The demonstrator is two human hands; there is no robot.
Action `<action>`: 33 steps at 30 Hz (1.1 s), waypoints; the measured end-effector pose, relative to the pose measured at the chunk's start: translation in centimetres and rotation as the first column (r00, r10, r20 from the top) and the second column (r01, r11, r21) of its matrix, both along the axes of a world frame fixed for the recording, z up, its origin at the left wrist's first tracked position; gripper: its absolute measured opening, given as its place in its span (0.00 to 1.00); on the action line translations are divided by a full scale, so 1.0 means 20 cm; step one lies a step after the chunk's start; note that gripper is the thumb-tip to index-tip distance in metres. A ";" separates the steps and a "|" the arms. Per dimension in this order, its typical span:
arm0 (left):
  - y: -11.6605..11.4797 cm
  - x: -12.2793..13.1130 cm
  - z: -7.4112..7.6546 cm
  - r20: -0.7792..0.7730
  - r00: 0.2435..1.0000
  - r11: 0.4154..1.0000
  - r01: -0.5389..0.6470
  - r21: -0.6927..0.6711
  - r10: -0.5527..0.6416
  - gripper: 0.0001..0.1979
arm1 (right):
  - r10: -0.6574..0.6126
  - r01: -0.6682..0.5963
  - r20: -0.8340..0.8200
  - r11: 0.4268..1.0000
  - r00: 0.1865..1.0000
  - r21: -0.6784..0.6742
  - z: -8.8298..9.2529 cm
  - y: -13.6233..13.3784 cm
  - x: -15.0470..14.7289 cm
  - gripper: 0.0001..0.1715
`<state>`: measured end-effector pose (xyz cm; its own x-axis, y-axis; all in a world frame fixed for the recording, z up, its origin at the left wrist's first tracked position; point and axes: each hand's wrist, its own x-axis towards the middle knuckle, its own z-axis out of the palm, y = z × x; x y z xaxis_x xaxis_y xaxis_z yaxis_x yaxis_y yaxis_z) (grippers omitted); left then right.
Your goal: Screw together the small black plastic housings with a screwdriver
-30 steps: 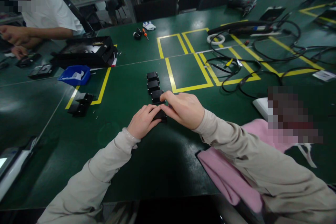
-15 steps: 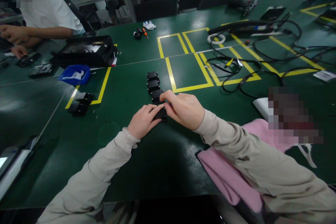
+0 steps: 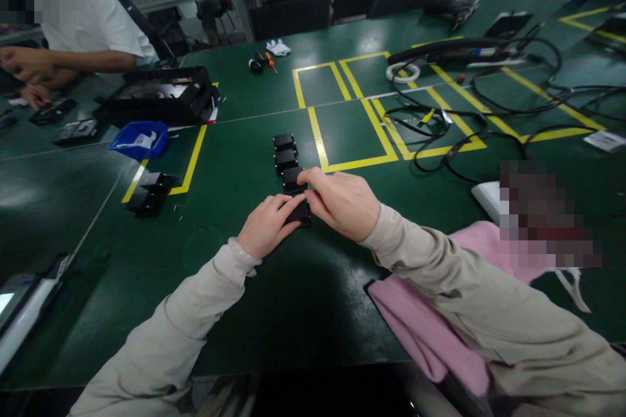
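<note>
Several small black blocks stand in a column on the green table; the farthest (image 3: 284,141), a middle one (image 3: 285,159) and another (image 3: 293,178) are untouched by my left hand. My left hand (image 3: 267,225) grips the nearest black block (image 3: 299,212), thumb at its near side and fingers over its top. My right hand (image 3: 345,204) is closed in a pinch at the far right corner of that block, beside the third one. What its fingertips hold is too small to make out.
Two black blocks (image 3: 147,204) and small screws (image 3: 180,217) lie left, near a blue tray (image 3: 139,139) and a black case (image 3: 161,94). Black cables (image 3: 430,111) spread at right; pink cloth (image 3: 415,319) lies under my right sleeve. A person sits at upper left.
</note>
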<state>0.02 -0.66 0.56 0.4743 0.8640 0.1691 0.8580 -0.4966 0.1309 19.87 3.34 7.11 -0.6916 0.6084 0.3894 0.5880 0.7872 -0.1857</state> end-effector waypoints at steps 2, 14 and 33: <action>0.00 0.00 0.00 -0.002 1.000 1.000 0.002 0.006 -0.002 0.20 | 0.013 -0.013 0.020 1.000 1.000 0.011 0.00 0.00 0.00 0.17; 0.00 0.00 0.01 0.023 1.000 1.000 0.003 0.002 -0.003 0.19 | 0.016 -0.017 0.050 1.000 0.999 0.027 0.01 0.00 0.00 0.19; 0.00 0.00 0.00 0.012 1.000 1.000 0.007 0.011 -0.008 0.21 | 0.004 -0.004 0.028 1.000 1.000 -0.024 0.01 -0.01 -0.01 0.15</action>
<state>0.03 -0.67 0.60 0.4786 0.8584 0.1847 0.8526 -0.5046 0.1360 19.74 3.24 7.35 -0.7046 0.6144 0.3551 0.5900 0.7852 -0.1880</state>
